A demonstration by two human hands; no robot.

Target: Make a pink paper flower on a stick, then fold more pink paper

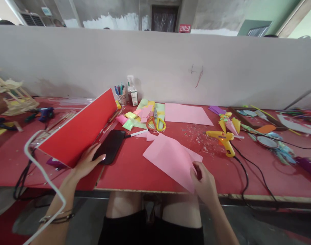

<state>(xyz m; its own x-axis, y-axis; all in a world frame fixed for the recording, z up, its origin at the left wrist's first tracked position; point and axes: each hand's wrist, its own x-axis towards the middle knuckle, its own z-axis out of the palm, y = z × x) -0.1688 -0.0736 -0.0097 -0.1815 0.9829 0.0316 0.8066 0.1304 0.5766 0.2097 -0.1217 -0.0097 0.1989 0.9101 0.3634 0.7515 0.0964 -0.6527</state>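
My right hand (203, 178) pinches the right edge of a pink sheet of paper (168, 154), which bulges up near the table's front edge. More pink paper shows from under it. My left hand (87, 162) lies at the lower left side of a black phone (113, 146). Its thumb reaches over the phone's corner, apart from the stretched fingers. Beside that hand a red board (84, 127) stands tilted on its long edge. A marker (137, 133) lies just right of the phone. Scissors with orange and yellow handles (160, 125) lie beyond the paper.
A yellow glue gun (224, 137) with a black cord lies to the right, near small scraps (202, 139). Another pink sheet (187, 114) lies at the back. A pen cup (121, 98) and bottle (132, 92) stand by the partition (155, 61). A white cable (47, 177) arcs over my left forearm.
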